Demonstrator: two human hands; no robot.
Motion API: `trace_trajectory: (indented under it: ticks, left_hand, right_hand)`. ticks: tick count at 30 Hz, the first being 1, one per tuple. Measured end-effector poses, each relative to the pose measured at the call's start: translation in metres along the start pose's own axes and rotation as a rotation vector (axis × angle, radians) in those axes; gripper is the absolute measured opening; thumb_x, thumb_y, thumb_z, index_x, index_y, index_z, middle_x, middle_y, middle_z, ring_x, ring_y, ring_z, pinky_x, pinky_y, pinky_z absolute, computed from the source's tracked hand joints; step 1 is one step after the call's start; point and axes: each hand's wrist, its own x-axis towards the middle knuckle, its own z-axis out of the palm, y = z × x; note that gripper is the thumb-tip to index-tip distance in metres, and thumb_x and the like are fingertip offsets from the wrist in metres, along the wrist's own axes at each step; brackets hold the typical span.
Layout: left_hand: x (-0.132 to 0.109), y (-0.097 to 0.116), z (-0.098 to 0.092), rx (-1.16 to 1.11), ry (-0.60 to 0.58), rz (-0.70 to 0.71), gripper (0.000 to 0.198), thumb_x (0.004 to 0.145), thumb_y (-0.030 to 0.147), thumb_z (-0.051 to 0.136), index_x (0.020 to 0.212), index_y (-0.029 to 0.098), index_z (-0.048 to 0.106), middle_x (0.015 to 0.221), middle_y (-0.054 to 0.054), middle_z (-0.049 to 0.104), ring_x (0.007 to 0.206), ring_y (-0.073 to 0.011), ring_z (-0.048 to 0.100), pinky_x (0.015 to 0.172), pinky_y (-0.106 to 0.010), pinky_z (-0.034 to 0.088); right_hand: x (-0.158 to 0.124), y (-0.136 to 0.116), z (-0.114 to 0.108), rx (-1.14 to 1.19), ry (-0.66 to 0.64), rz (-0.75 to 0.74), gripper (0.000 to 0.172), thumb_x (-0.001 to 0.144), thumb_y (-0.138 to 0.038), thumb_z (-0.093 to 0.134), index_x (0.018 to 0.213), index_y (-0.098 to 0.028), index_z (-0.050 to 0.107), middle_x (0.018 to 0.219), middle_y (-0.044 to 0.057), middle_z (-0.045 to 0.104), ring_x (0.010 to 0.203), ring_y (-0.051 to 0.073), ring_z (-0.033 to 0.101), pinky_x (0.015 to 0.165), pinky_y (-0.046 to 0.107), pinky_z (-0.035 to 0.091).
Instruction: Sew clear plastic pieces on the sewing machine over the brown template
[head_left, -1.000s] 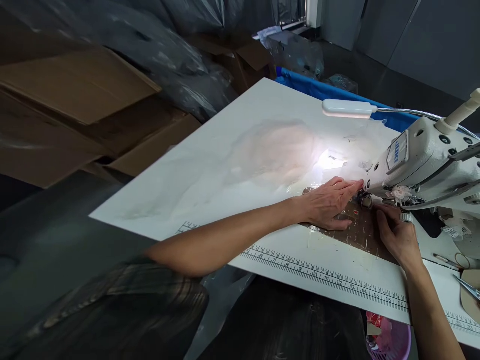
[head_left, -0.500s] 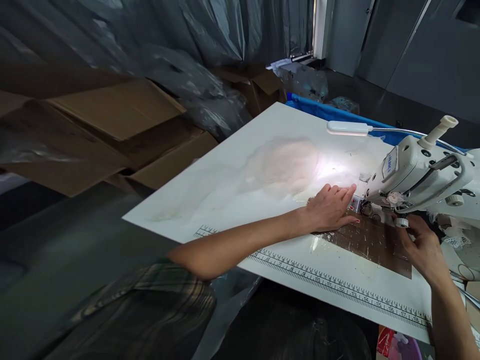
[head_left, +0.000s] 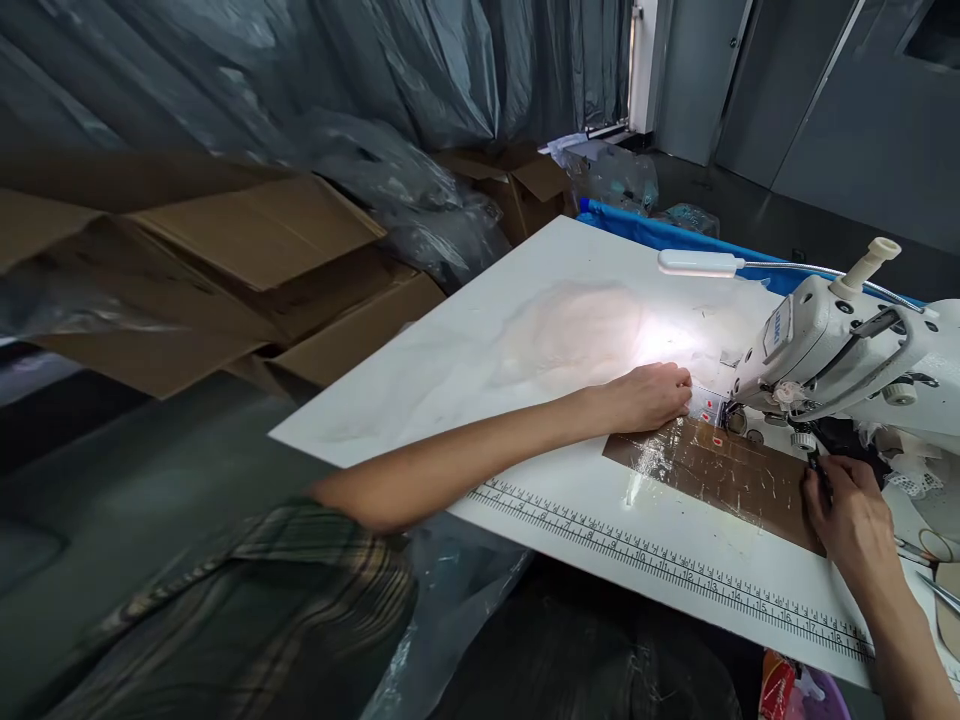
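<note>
My left hand [head_left: 660, 395] is closed beside the needle area of a white sewing machine [head_left: 825, 340], its fingers curled under. What it grips, if anything, is hidden. Under its edge begins a shiny brown strip [head_left: 720, 475], scratched and lying flat on the white table [head_left: 480, 400]. At the strip's right end my right hand [head_left: 855, 505] is closed around a small dark thing [head_left: 820, 478], whose kind I cannot make out. Black material [head_left: 847, 445] lies just behind that hand. Small red marks [head_left: 718, 441] show near the presser foot.
A lit lamp [head_left: 697, 263] on a bendy metal neck shines on the table. A printed ruler [head_left: 660, 565] runs along the front edge. White lace [head_left: 915, 480] hangs by the machine, with metal scissors or tweezers [head_left: 941, 592] at far right. Cardboard boxes [head_left: 262, 230] stand left.
My left hand has drawn back leftward from the needle, and its spread fingers have curled in. My right hand has come out from behind the machine head, toward me, with the dark thing in it.
</note>
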Motion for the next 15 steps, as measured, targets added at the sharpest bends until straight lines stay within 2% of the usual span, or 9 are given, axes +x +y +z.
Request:
trace_trajectory:
  ticks: [3, 5, 7, 10, 12, 15]
  left_hand:
    - [-0.006, 0.001, 0.005, 0.035, 0.067, 0.003, 0.026, 0.1, 0.02, 0.045, 0.091, 0.012, 0.068, 0.107, -0.011, 0.069, 0.085, -0.0186, 0.062, 0.075, -0.031, 0.046]
    - [-0.012, 0.003, 0.009, 0.049, 0.109, 0.019, 0.027, 0.1, 0.018, 0.044, 0.087, 0.013, 0.068, 0.104, -0.01, 0.07, 0.08, -0.0173, 0.062, 0.072, -0.031, 0.046]
    - [-0.017, 0.005, 0.011, 0.028, 0.148, 0.065, 0.028, 0.101, 0.021, 0.045, 0.086, 0.013, 0.067, 0.102, -0.009, 0.07, 0.077, -0.0166, 0.061, 0.071, -0.032, 0.048]
    - [-0.024, 0.006, 0.014, -0.048, 0.2, 0.12, 0.024, 0.1, 0.028, 0.051, 0.09, 0.012, 0.066, 0.105, -0.011, 0.069, 0.083, -0.0173, 0.062, 0.076, -0.032, 0.051]
    - [-0.026, 0.006, 0.016, -0.107, 0.206, 0.101, 0.022, 0.1, 0.027, 0.049, 0.092, 0.013, 0.065, 0.103, -0.011, 0.068, 0.086, -0.0174, 0.062, 0.077, -0.032, 0.052]
    - [-0.028, 0.008, 0.018, -0.186, 0.217, 0.008, 0.025, 0.102, 0.023, 0.041, 0.094, 0.014, 0.062, 0.096, -0.009, 0.068, 0.085, -0.0169, 0.061, 0.073, -0.03, 0.052]
  right_hand:
    - [0.001, -0.007, -0.006, 0.064, 0.051, 0.065, 0.042, 0.091, -0.049, 0.039, 0.079, -0.019, 0.065, 0.099, 0.017, 0.065, 0.085, 0.028, 0.063, 0.071, 0.042, 0.053]
    - [-0.001, -0.015, -0.013, 0.184, 0.037, 0.115, 0.041, 0.09, -0.054, 0.043, 0.075, -0.021, 0.062, 0.091, 0.015, 0.067, 0.083, 0.027, 0.065, 0.072, 0.041, 0.054]
    - [-0.003, -0.025, -0.017, 0.368, -0.087, 0.208, 0.042, 0.09, -0.059, 0.044, 0.077, -0.022, 0.059, 0.076, 0.01, 0.068, 0.07, 0.024, 0.065, 0.063, 0.037, 0.054]
    - [-0.006, -0.043, -0.018, 0.59, -0.303, 0.297, 0.044, 0.092, -0.064, 0.041, 0.083, -0.023, 0.054, 0.058, 0.004, 0.064, 0.047, 0.02, 0.058, 0.048, 0.032, 0.05]
    - [-0.007, -0.054, -0.015, 0.569, -0.314, 0.255, 0.046, 0.091, -0.066, 0.041, 0.087, -0.022, 0.054, 0.061, 0.005, 0.066, 0.048, 0.02, 0.06, 0.049, 0.032, 0.05]
    - [-0.006, -0.068, -0.007, 0.376, -0.255, 0.122, 0.05, 0.095, -0.062, 0.035, 0.098, -0.02, 0.062, 0.076, 0.007, 0.072, 0.061, 0.022, 0.067, 0.056, 0.032, 0.051]
